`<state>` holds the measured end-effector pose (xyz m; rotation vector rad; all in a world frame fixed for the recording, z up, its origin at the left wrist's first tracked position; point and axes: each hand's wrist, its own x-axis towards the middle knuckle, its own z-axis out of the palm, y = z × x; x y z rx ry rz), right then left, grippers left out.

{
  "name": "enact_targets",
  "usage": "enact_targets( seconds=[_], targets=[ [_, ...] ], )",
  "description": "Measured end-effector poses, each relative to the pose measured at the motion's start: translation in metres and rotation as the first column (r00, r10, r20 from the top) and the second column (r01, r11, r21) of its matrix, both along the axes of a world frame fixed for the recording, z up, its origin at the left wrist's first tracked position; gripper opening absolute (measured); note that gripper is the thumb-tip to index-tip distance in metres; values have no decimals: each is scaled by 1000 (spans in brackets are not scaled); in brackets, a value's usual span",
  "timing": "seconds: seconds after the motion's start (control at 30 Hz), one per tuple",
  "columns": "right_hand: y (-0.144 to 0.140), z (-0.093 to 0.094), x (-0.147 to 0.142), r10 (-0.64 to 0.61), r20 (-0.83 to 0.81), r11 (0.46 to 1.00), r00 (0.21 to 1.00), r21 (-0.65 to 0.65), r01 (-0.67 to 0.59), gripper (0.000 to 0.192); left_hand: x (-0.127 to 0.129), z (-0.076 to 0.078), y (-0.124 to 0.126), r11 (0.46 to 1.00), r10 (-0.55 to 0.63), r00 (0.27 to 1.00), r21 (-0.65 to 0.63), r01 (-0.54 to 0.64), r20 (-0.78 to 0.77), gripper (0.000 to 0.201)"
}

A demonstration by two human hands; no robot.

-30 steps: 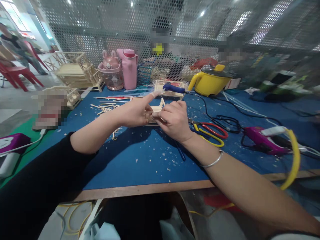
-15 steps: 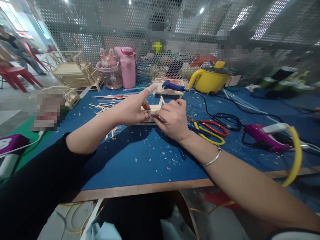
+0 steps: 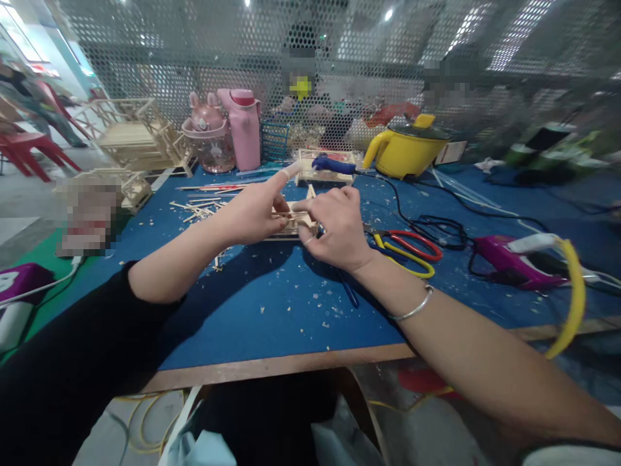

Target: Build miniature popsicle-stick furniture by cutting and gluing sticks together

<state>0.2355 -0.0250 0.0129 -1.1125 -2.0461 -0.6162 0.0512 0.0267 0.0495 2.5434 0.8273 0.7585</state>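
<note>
1. Stick work is in hand near the middle of the blue table (image 3: 272, 317): a small wooden stick frame (image 3: 294, 223) is held just above the mat between both hands.
2. The frame is gripped at its left end by the left hand (image 3: 255, 213), thumb and lower fingers closed on it, while the index finger (image 3: 286, 173) is stretched out straight and free.
3. The right end is pinched by the right hand (image 3: 337, 226), fingers curled and closed on the thin sticks; a silver bangle (image 3: 412, 310) is worn on that wrist.
4. As a judgement, the frame is only partly built: a few sticks are joined into a flat ladder-like piece, and much is left when set against the finished stick models (image 3: 136, 139) stacked at the far left corner.
5. Loose sticks (image 3: 204, 204) are scattered just behind the left hand, and shavings are strewn over the mat.
6. Scissors (image 3: 405, 249) with red and yellow handles lie just right of the right hand; a purple glue gun (image 3: 509, 268) rests nearer the right edge, its cord trailing back.
7. A pink bottle (image 3: 242, 129), a pink bunny cup (image 3: 208, 136) and a yellow pot (image 3: 412, 152) are stood along the far edge, against the mesh screen.
</note>
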Motion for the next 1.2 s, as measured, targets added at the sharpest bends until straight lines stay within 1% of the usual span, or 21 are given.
enact_targets(
  seconds=[0.1,0.13,0.2,0.27,0.33,0.4,0.47,0.57,0.77,0.87,1.03,1.2],
  targets=[
    [-2,6,5,68,-163,997,984,-11,-71,42,-1,5,-5,999,14,996,32,-11,-93,89],
    [-2,9,7,94,-198,994,976,-32,-103,47,-1,6,-7,999,22,994,36,-18,-104,88],
    [1,16,9,142,-211,979,967,-116,-169,54,-1,6,-7,999,34,994,33,-31,-105,88],
    [5,24,9,190,-168,943,967,-241,-228,56,0,5,-7,999,37,995,29,-35,-96,87],
    [10,30,8,235,-134,889,963,-372,-269,55,0,3,-6,999,38,995,29,-35,-89,87],
    [15,34,6,236,-147,834,960,-476,-278,56,0,2,-5,999,38,995,31,-35,-88,87],
    [19,36,5,206,-173,803,963,-533,-267,57,0,2,-5,998,45,995,37,-42,-87,88],
    [23,35,5,182,-205,794,962,-546,-267,56,1,1,-4,998,52,996,40,-49,-78,88],
    [26,25,6,213,-318,793,924,-496,-354,56,3,-1,-4,997,56,997,57,-53,-49,87],
    [26,24,5,204,-324,800,924,-489,-348,56,3,-1,-5,997,54,998,65,-51,-43,86],
    [22,26,4,194,-328,795,925,-499,-344,55,-4,0,-6,999,18,998,32,-16,-66,87],
    [23,25,4,178,-331,794,927,-508,-334,58,-5,0,-7,998,28,996,55,-23,-85,92]
  ],
)
